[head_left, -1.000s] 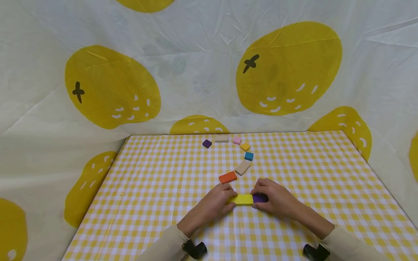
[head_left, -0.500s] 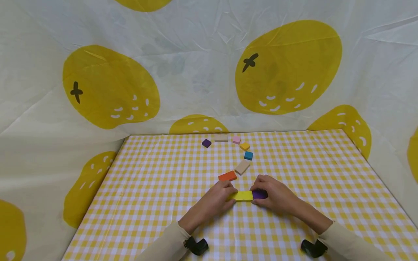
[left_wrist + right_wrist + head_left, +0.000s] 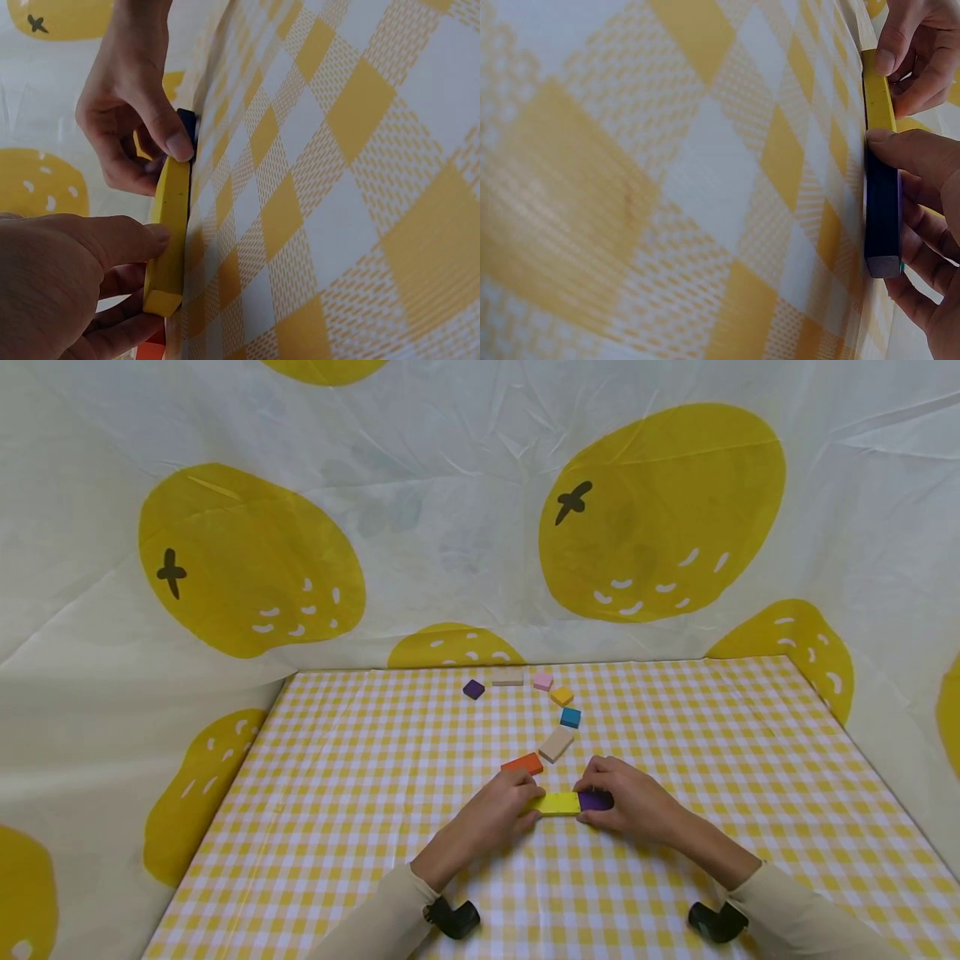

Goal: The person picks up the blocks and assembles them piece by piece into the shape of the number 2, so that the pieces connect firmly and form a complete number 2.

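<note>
A yellow block (image 3: pixel 561 804) and a purple block (image 3: pixel 596 801) lie end to end in a row. My left hand (image 3: pixel 486 814) pinches the yellow block near its left end, between thumb and fingers. On the other side, my right hand (image 3: pixel 637 797) grips the purple block, its thumb close to the seam, as the right wrist view shows on the dark purple block (image 3: pixel 882 210). An orange block (image 3: pixel 522 764) lies just beyond my left fingers, partly covered by them. In the left wrist view the yellow block (image 3: pixel 172 217) sits at the cloth's surface.
From the orange block, a curved line of blocks runs away from me: a beige block (image 3: pixel 557 744), a blue one (image 3: pixel 571 717), an orange-yellow one (image 3: pixel 562 696), a pink one (image 3: pixel 543 682), another beige block (image 3: pixel 507 677) and a dark purple one (image 3: pixel 473 689). A checked cloth (image 3: pixel 337 827) covers the table.
Both hands have slid the yellow and purple blocks a little away from me, closer to the orange block. The grips look the same, and the curved line of blocks stays put.
</note>
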### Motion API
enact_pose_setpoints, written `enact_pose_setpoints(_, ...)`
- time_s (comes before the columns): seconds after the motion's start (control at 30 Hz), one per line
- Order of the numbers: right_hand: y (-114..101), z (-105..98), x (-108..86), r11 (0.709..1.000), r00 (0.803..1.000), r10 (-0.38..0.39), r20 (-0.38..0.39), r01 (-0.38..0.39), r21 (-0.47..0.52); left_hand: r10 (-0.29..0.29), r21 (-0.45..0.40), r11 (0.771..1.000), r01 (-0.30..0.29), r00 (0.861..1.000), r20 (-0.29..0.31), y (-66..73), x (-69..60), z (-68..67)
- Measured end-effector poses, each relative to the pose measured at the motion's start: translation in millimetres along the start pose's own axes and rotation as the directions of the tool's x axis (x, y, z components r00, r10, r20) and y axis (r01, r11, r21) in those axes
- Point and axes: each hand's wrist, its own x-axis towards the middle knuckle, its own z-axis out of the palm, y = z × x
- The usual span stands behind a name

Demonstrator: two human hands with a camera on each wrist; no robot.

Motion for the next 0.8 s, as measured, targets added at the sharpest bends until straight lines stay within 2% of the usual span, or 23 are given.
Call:
enact_pose_setpoints(0.47, 2.2, 1.9, 0.4, 0.999, 1.0, 0.013, 0.004, -0.014, 0.044, 0.017, 0.017, 1.0, -0.017, 1.0, 0.007, -1.5, 0.9, 1.4)
enact_pose_setpoints(0.8, 4.1, 1.6, 1.8, 0.999, 1.0, 0.007, 0.005, -0.007, 0.032, -0.004, -0.01, 1.0, 0.004, 1.0, 0.018, 0.3, 1.3, 0.2)
